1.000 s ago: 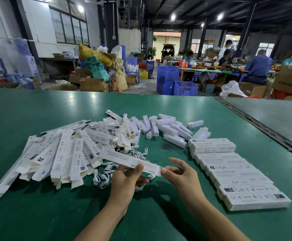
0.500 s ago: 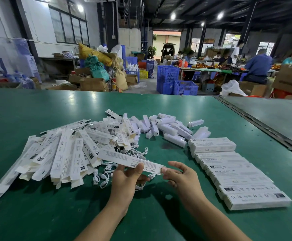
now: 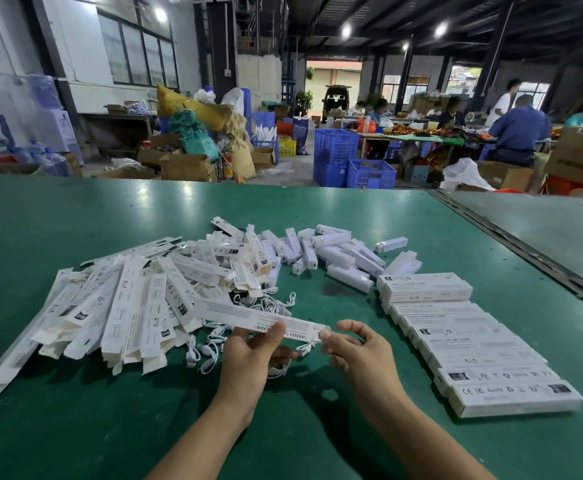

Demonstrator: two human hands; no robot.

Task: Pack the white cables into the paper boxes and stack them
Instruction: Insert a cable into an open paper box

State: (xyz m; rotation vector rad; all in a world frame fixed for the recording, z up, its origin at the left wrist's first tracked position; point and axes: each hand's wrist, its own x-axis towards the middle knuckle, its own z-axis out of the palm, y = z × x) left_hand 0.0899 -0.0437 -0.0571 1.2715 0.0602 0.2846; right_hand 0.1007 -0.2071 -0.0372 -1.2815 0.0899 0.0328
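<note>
My left hand (image 3: 252,355) grips a long white paper box (image 3: 234,315) near its right half, holding it level above the table. At the box's right end, my right hand (image 3: 359,351) pinches the flap with thumb and fingertips. A small white cable piece hangs below that end. Loose coiled white cables (image 3: 210,348) lie on the mat under and left of my hands. A heap of flat unfolded paper boxes (image 3: 110,313) spreads to the left. Packed boxes (image 3: 470,344) form an overlapping row on the right.
Small white lamp pieces (image 3: 331,252) are scattered behind the cables. The green table (image 3: 75,427) ends at a metal seam (image 3: 525,251) on the right. Beyond it are blue crates (image 3: 352,157), cardboard cartons and several people working at far tables.
My right hand has closed in on the box's right end and now pinches it. The left hand holds the box nearly where it was.
</note>
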